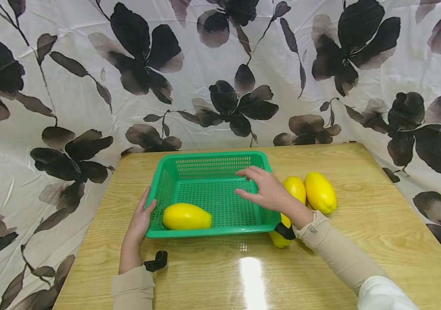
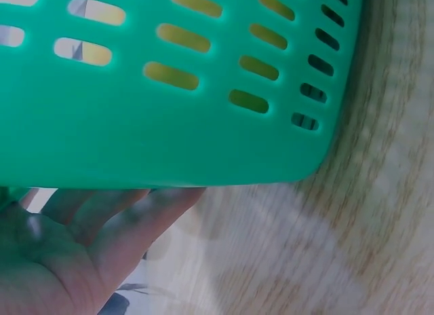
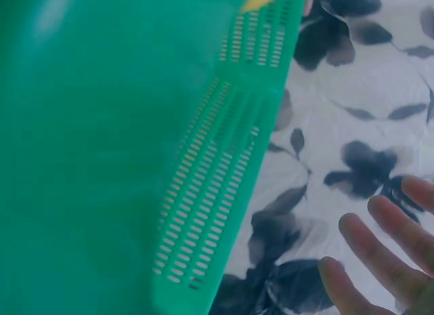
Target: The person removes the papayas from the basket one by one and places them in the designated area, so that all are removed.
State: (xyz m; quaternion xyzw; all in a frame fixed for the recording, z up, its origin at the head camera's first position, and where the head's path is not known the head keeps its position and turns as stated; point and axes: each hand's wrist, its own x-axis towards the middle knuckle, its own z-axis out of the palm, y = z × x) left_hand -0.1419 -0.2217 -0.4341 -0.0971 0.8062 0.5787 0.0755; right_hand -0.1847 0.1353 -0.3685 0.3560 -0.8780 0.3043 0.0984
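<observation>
A green plastic basket [image 1: 212, 233] with slotted sides sits on the table, its front edge appearing raised over the tabletop. My left hand [image 1: 139, 221] grips its left side, thumb over the rim and fingers along the outside; the left wrist view shows those fingers [image 2: 149, 220] against the basket's edge. One smooth, oblong yellow fruit, papaya-like [image 1: 186, 216], lies in the front left of the basket. Over the right side hovers my right hand [image 1: 266, 189], fingers spread and holding nothing. In the right wrist view, its fingers [image 3: 373, 244] are parted beside the basket wall [image 3: 210, 206].
Right of the basket lie more yellow fruits: a far-right one [image 1: 320, 192], one beside it [image 1: 294, 188], and one partly under my right wrist [image 1: 280, 239]. A wooden table [image 1: 367, 215] carries everything. Floral cloth [image 1: 235, 64] hangs behind and at both sides.
</observation>
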